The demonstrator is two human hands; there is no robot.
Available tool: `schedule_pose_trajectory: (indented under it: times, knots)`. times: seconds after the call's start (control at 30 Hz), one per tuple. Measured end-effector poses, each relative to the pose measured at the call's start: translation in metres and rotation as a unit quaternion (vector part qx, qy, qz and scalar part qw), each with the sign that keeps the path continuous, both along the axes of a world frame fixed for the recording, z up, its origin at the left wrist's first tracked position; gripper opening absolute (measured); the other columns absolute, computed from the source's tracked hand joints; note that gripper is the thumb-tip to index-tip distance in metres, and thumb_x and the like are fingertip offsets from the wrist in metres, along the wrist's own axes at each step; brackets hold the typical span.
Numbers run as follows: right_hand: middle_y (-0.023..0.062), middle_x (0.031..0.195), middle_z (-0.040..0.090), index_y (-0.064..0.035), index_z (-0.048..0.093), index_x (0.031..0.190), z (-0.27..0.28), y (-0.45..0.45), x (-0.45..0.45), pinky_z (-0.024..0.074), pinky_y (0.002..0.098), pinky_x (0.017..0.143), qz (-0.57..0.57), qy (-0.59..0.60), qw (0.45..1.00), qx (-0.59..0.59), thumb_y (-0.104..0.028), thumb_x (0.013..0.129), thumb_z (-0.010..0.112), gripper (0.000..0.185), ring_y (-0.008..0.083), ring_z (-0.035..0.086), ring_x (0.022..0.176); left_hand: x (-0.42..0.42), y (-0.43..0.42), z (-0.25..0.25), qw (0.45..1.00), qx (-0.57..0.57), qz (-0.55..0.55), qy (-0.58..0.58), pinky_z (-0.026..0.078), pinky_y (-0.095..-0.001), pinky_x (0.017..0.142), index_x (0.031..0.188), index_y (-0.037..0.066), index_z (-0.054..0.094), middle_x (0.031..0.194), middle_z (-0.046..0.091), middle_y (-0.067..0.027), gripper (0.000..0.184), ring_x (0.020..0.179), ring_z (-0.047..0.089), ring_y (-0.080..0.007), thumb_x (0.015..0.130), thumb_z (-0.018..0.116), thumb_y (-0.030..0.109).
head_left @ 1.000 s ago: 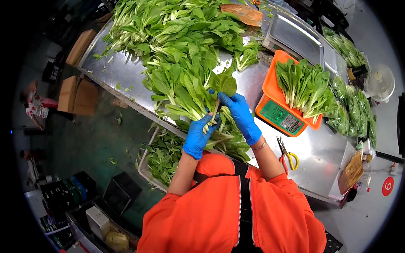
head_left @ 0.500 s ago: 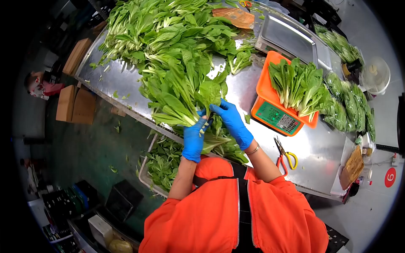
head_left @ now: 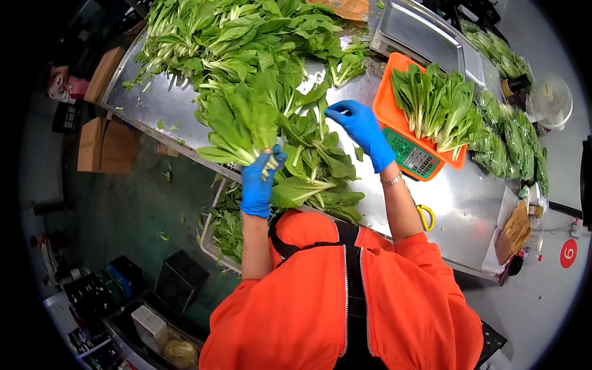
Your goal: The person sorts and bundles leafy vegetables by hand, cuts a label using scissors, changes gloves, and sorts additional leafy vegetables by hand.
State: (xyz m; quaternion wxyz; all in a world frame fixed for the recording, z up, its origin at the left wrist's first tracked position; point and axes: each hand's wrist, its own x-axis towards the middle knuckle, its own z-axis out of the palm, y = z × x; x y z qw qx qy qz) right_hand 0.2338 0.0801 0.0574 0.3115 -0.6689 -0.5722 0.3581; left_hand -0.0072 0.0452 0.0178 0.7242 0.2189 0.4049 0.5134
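Observation:
My left hand (head_left: 257,185), in a blue glove, is wrapped round the pale stems of a bunch of leafy greens (head_left: 237,126), leaves pointing away from me. Off to the right, my right hand (head_left: 362,128), also gloved in blue, is raised near the scale with fingers drawn together; whether anything small is pinched there I cannot make out. Loose greens (head_left: 320,160) lie between and beyond the hands, joining a large heap (head_left: 246,37) at the back. An orange tray (head_left: 385,98) with more greens (head_left: 435,111) rests on a digital scale (head_left: 410,154).
A second scale with a metal pan (head_left: 422,34) stands behind. Bagged greens (head_left: 512,148) line the right side. Yellow-handled scissors (head_left: 425,217) lie partly behind my right forearm. Below the table's near edge is a crate (head_left: 209,246) of leaves. Cardboard boxes (head_left: 105,145) stand left.
My left hand has moved left with the bunch. My right hand has left the bunch, going up and right towards the scale. My right arm now covers part of the scissors.

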Motion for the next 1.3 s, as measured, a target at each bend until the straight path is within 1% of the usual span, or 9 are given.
schedule_pose_trajectory:
  times: [0.13,0.27,0.4,0.5,0.77,0.93,1.0,1.17,1.3]
  knots:
    - [0.0127,0.084,0.062,-0.0075,0.058,0.098,-0.029,-0.007,-0.016,0.0457,0.0348,0.069,0.112,-0.141,0.982,-0.051,-0.038,0.072,0.06,0.04,0.0276,0.059,0.077,-0.009,0.002,-0.004,0.974,-0.024,0.049,-0.218,0.047,-0.0385,0.083,0.108,-0.004,0.045,0.1,0.055,-0.0174,0.028,0.084,0.059,-0.0253,0.081,0.049,0.001]
    - [0.0154,0.085,0.059,-0.0077,0.056,0.1,-0.058,-0.018,-0.032,0.0448,0.0377,0.07,0.111,-0.194,0.975,0.006,-0.026,0.068,0.062,0.037,0.0303,0.058,0.078,-0.012,0.001,-0.012,0.966,-0.042,0.068,-0.246,0.047,-0.038,0.082,0.113,-0.004,0.042,0.102,0.054,-0.0154,0.032,0.085,0.057,-0.0221,0.082,0.048,0.001]
    - [0.0111,0.077,0.06,-0.0059,0.058,0.097,-0.038,-0.017,0.001,0.0452,0.0332,0.06,0.093,-0.068,0.993,-0.019,-0.022,0.073,0.059,0.029,0.0246,0.057,0.064,-0.035,0.003,-0.02,0.954,0.009,0.079,-0.29,0.047,-0.0368,0.081,0.111,-0.005,0.043,0.099,0.055,-0.014,0.029,0.083,0.055,-0.0199,0.083,0.048,0.002]
    - [-0.0046,0.073,0.05,-0.0036,0.059,0.097,-0.007,-0.02,0.013,0.037,0.0159,0.053,0.045,0.328,0.929,-0.164,-0.021,0.079,0.057,0.024,0.0032,0.045,0.057,-0.033,0.006,-0.019,0.955,0.019,0.101,-0.28,0.047,-0.0352,0.081,0.107,-0.004,0.045,0.093,0.056,-0.0112,0.025,0.082,0.054,-0.0178,0.084,0.048,0.006]
    - [-0.0017,0.081,0.055,-0.0033,0.055,0.102,-0.028,-0.028,0.0,0.0407,0.0167,0.06,-0.061,0.615,0.784,-0.06,-0.017,0.081,0.056,0.025,0.0053,0.051,0.067,-0.02,0.004,-0.021,0.966,0.006,0.096,-0.242,0.045,-0.0351,0.082,0.109,-0.003,0.046,0.089,0.057,-0.01,0.027,0.079,0.054,-0.0173,0.084,0.049,0.005]
    - [0.002,0.087,0.056,-0.0023,0.051,0.106,-0.019,-0.032,-0.033,0.044,0.0187,0.063,-0.104,0.614,0.782,-0.007,-0.011,0.082,0.055,0.026,0.0095,0.056,0.076,-0.007,-0.004,0.004,0.972,0.021,0.123,-0.198,0.048,-0.0327,0.077,0.104,-0.002,0.052,0.088,0.057,-0.0085,0.023,0.078,0.055,-0.0166,0.082,0.052,0.003]
    - [0.0028,0.087,0.056,-0.002,0.051,0.103,-0.003,-0.034,-0.05,0.0445,0.0201,0.061,-0.139,0.479,0.866,0.045,-0.007,0.081,0.054,0.023,0.0107,0.058,0.074,0.008,-0.009,0.027,0.978,-0.063,0.175,-0.098,0.047,-0.0244,0.072,0.102,-0.005,0.052,0.073,0.053,-0.0055,0.021,0.067,0.05,-0.0113,0.083,0.051,0.004]
    - [0.0031,0.085,0.057,-0.0025,0.053,0.098,0.008,-0.046,-0.079,0.0436,0.0186,0.059,-0.144,0.366,0.908,0.144,-0.001,0.081,0.051,0.017,0.0091,0.058,0.071,0.028,-0.022,0.066,0.979,-0.022,0.198,0.038,0.031,-0.0107,0.044,0.076,0.002,0.054,0.061,0.046,0.0012,0.007,0.047,0.038,-0.0018,0.079,0.059,0.006]
    - [0.0049,0.085,0.057,-0.0021,0.053,0.095,0.003,-0.055,-0.094,0.0438,0.0191,0.059,-0.102,0.331,0.919,0.189,0.001,0.08,0.052,0.015,0.0091,0.057,0.068,0.03,-0.019,0.049,0.987,-0.036,0.151,-0.036,0.032,-0.013,0.045,0.066,0.003,0.052,0.06,0.046,-0.0001,0.015,0.049,0.04,-0.0038,0.08,0.057,0.005]
